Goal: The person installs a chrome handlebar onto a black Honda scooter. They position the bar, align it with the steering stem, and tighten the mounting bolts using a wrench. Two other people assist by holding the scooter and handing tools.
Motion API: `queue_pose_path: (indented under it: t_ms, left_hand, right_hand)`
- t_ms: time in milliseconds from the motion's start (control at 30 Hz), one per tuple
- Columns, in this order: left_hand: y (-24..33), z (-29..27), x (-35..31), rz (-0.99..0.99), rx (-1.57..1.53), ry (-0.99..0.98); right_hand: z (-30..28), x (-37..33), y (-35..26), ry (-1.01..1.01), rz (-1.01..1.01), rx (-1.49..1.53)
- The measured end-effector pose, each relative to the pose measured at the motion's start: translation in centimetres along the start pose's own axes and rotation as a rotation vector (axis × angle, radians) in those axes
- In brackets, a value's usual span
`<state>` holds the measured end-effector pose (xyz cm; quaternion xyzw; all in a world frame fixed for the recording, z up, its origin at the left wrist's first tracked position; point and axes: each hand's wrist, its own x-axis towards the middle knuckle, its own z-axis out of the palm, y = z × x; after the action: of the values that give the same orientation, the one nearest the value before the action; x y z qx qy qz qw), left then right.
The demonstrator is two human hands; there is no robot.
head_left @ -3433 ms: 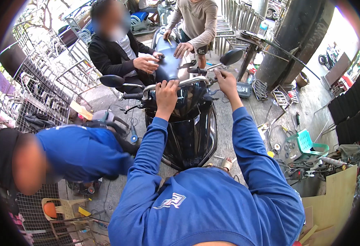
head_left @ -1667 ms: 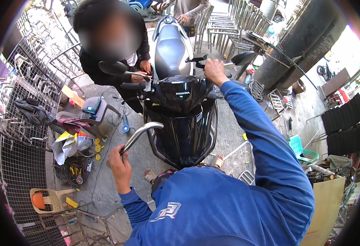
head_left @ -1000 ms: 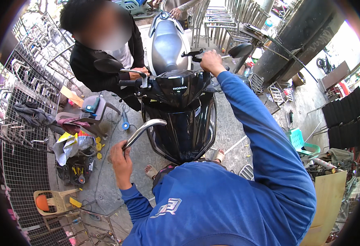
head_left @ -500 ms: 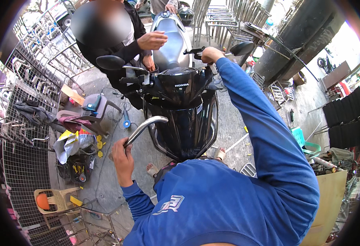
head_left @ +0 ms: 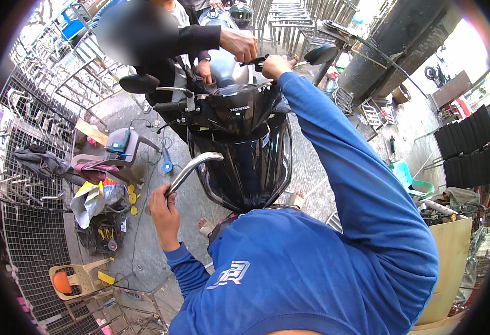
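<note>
A bent, shiny metal tube (head_left: 193, 167) rises from my left hand (head_left: 164, 216), its curved end in front of the black scooter (head_left: 239, 162). My left fingers are closed around its lower end. My right arm stretches over the scooter's right handlebar side. There my right hand (head_left: 277, 67) is closed on a small black object (head_left: 255, 62) whose exact kind I cannot make out. Another person's hand (head_left: 239, 44) is right at that object, seemingly touching it. That person's other hand (head_left: 204, 71) hangs by the silver seat of a second vehicle or the scooter's rear.
Round mirrors (head_left: 139, 84) stick out from the scooter. To the left are a grey chair (head_left: 139, 151) with a power drill (head_left: 121, 142), a blue grinder (head_left: 167, 159) with its cord on the floor, and a tool bag (head_left: 105, 234). A thick dark post (head_left: 401, 44) stands at the right.
The other person's raised hand has moved right, up to the black object by my right hand. My left hand still holds the tube. The whole view has shifted slightly.
</note>
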<state>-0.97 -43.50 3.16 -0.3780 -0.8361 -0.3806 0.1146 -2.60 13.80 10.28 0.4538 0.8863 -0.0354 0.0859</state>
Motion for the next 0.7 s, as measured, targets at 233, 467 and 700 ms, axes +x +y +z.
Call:
queue_pose_path:
  t_ms: [233, 467, 700]
  left_hand:
    - [-0.5, -0.5, -0.8, -0.025, 0.020, 0.005]
    - [-1.2, 0.0, -2.2, -0.075, -0.024, 0.011]
    - [-1.6, 0.2, -1.4, -0.075, -0.002, -0.045]
  right_hand:
    - [-0.2, 6.4, 1.5, -0.305, -0.299, -0.340]
    - [0.8, 10.4, 2.2, -0.440, -0.479, -0.437]
    - [4.0, 9.9, 0.3, -0.136, 0.018, -0.053]
